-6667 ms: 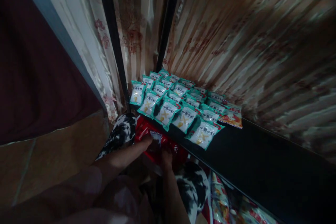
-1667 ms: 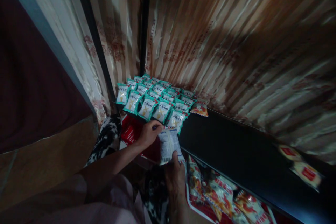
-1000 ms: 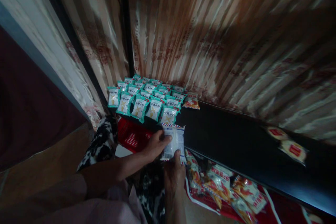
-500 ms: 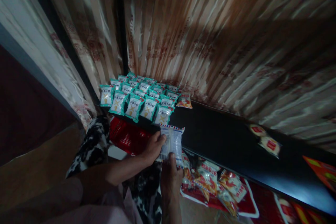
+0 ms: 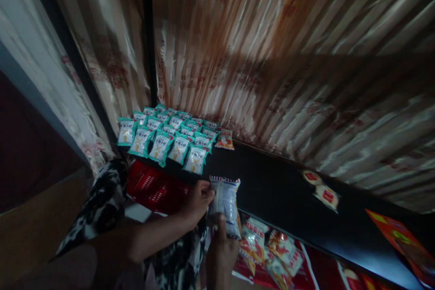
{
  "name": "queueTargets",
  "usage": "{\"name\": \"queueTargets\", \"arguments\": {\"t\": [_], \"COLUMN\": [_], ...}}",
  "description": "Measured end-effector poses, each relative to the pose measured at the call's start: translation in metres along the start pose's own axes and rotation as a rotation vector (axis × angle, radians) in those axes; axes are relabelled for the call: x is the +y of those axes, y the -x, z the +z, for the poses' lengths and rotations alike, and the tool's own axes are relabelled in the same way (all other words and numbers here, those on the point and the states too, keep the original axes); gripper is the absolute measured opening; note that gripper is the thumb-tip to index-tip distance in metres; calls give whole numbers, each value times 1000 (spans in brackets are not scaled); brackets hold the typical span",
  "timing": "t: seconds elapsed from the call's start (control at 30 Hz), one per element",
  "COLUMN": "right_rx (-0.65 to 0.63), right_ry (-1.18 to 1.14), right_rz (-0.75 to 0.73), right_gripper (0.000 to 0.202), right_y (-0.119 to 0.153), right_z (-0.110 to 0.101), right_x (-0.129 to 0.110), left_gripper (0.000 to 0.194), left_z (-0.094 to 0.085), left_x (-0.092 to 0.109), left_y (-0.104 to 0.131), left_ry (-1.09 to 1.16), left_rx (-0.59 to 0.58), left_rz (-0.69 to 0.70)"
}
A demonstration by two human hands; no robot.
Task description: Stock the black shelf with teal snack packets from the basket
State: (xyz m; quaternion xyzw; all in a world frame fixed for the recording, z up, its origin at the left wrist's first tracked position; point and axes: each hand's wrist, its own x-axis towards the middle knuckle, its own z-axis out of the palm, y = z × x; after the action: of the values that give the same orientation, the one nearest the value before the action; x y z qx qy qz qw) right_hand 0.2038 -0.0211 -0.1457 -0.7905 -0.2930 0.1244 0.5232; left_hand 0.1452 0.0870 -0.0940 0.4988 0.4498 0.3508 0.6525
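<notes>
Around white packet [image 5: 226,201], closed fingers [image 5: 208,189].

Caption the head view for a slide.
Both hands, left and right, hold a white packet at a black shelf edge, beside rows of teal packets.

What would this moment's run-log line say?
left hand: grips white packet edge | right hand: holds packet bottom | teal packets: rows on black shelf | red basket: below

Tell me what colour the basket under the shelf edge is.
Red, a slotted plastic basket, seen in the head view, left of the left hand.
</notes>
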Motion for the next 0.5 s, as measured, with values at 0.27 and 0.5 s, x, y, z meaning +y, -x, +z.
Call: {"name": "queueTargets", "arguments": {"t": [0.27,0.5], "right_rx": [84,92], "right_ry": [-253,-338], "right_rz": [180,211], "right_gripper": [69,70], "right_y": [4,-3], "right_z": [0,4], "right_x": [-24,-30], "left_gripper": [10,20], "left_z": [13,5], "left_x": [-4,10], "left_y": [-7,1], "left_ry": [-220,-162], "left_rx": [-31,-205], "left_rz": [83,3]}}
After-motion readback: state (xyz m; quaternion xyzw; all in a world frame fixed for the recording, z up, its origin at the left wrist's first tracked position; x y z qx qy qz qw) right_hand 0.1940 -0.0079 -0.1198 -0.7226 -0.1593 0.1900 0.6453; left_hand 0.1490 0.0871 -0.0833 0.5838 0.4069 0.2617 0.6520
